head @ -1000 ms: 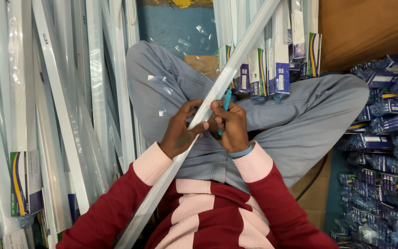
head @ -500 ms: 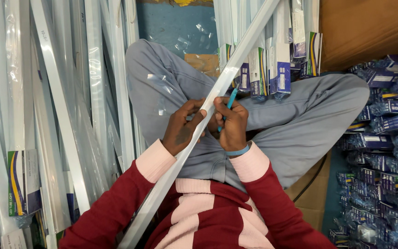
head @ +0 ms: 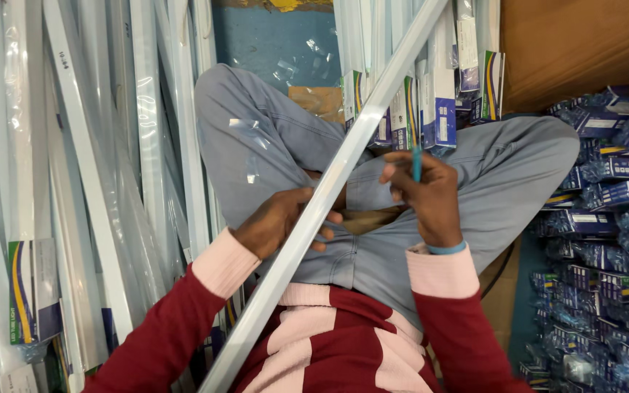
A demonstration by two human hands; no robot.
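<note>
Across the seated person's lap a long white tube light fitting (head: 327,193) ran on a slant, from the lower middle of the view up to the upper right, over the crossed legs in grey jeans (head: 271,153). Left hand (head: 283,220): cupped beneath and beside the fitting at about its midpoint, fingers (head: 319,234) curled round its underside and grasping it, thumb along its near edge. Right hand (head: 429,193): lifted just clear of the fitting on its right side, fingers (head: 396,177) pinched shut on a slim teal pen (head: 416,161), which stood nearly upright with its upper end free above the knuckles. A light blue band (head: 447,248) circled the right wrist; both sleeves were dark red with pale pink cuffs (head: 222,263).

To the person's left lay a heap of like white fittings in clear plastic sleeves (head: 74,167), some with printed card end caps. Beyond the knees stood further sleeved fittings with blue, green and yellow end cartons (head: 442,109), leaning against a blue wall (head: 271,44). To the right, small blue cartons (head: 606,218) were piled below a brown cardboard sheet (head: 584,44).
</note>
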